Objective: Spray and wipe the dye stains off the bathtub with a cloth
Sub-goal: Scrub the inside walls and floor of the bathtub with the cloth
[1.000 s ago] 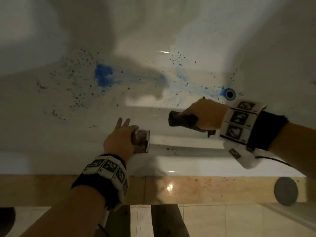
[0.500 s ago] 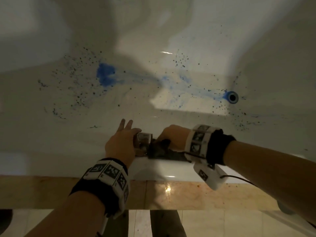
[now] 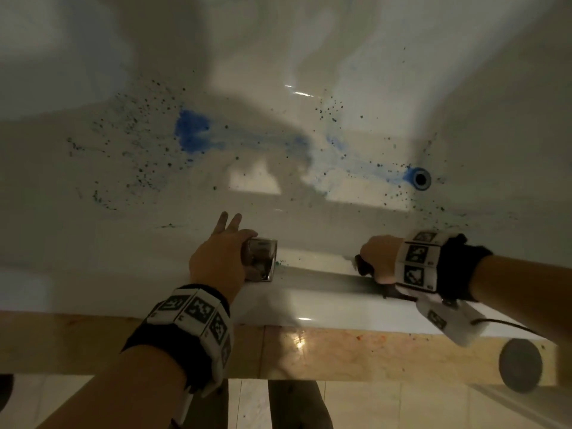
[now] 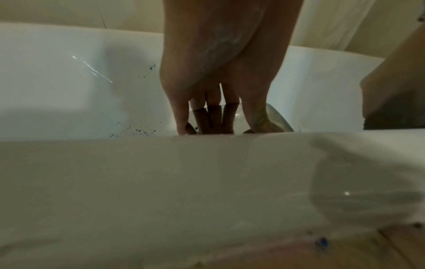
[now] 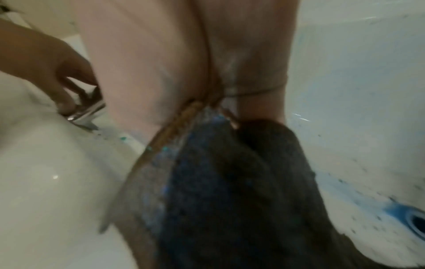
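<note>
The white bathtub [image 3: 309,301] has a bright blue dye patch [image 3: 192,133] on its floor. A fainter blue streak runs from it to the drain [image 3: 421,178], with dark specks all around. My left hand [image 3: 235,239] holds a square chrome fitting [image 3: 261,261] on the near rim, thumb over its top and two fingers pointing past it. My right hand [image 3: 376,255] grips a dark cloth [image 3: 362,267], pressed on the rim to the right of the fitting. The right wrist view shows the cloth [image 5: 230,182] smeared with blue. A few teal specks lie beside the fitting [image 5: 87,112].
A tan stone ledge [image 3: 340,351] borders the tub's near side, with a round grey disc [image 3: 520,365] on it at the right. Below it are pale floor tiles and a dark post. The tub's far wall rises at the top.
My right hand brought the cloth from inside the tub to the rim beside the fitting, then slid it right along the rim. The left hand stayed on the fitting.
</note>
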Motion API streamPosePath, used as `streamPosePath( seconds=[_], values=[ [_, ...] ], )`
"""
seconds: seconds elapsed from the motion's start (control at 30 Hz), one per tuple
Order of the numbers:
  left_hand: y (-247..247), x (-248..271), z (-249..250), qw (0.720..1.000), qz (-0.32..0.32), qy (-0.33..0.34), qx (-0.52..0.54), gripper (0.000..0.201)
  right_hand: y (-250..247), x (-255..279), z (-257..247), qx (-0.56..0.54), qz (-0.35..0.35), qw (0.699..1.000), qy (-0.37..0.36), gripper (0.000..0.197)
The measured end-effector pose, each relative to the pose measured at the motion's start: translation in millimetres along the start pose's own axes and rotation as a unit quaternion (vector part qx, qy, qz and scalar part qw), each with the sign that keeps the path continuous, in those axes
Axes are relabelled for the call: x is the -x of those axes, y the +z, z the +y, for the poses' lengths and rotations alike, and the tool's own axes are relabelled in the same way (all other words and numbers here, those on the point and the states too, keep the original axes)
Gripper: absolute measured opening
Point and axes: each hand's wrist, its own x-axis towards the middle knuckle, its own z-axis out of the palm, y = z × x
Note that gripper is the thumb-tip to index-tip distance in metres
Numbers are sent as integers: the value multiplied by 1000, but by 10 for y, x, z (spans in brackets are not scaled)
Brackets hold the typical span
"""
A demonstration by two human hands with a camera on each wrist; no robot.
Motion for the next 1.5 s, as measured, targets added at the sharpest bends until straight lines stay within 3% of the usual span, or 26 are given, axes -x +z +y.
streamPosePath(
  seconds=[0.13,0.27,0.37,0.47,0.6,0.7,0.83,1.07,1.27,1.43,1.5],
  values=[
    [-6,15,3,1000,2,5,0,68,-110,-59,-246,-30,39,998,-32,26],
    [2,37,8,1000,2,17,-15,66,-352,-305,-391,-133,38,989,-52,25],
    [-47,20,-7,998,-19,41,-36,70,-501,-487,-427,-227,32,971,-71,27],
    [-189,-45,-136,997,-61,51,-23,76,-604,-643,-453,-245,13,965,-94,25],
    [-443,-64,-452,988,-149,-31,-24,91,-741,-788,-588,-247,0,959,-138,15],
    [-510,-2,-679,968,-222,-112,-44,89,-852,-896,-730,-277,-45,946,-163,20],
    [-563,-35,-890,959,-234,-143,-64,82,-1013,-991,-868,-231,-105,948,-192,25],
    [-717,-283,-1030,955,-252,-127,-87,65,-1218,-1148,-1099,-134,-150,946,-256,31],
    [-854,-470,-1115,949,-278,-123,-82,63,-1331,-1230,-1241,-123,-120,941,-292,29],
    [-881,-464,-1175,944,-300,-110,-76,67,-1510,-1242,-1658,-158,-78,929,-324,12],
    [-900,-428,-1208,942,-312,-102,-67,71,-1614,-1199,-1702,-119,-111,931,-325,25]
  ],
)
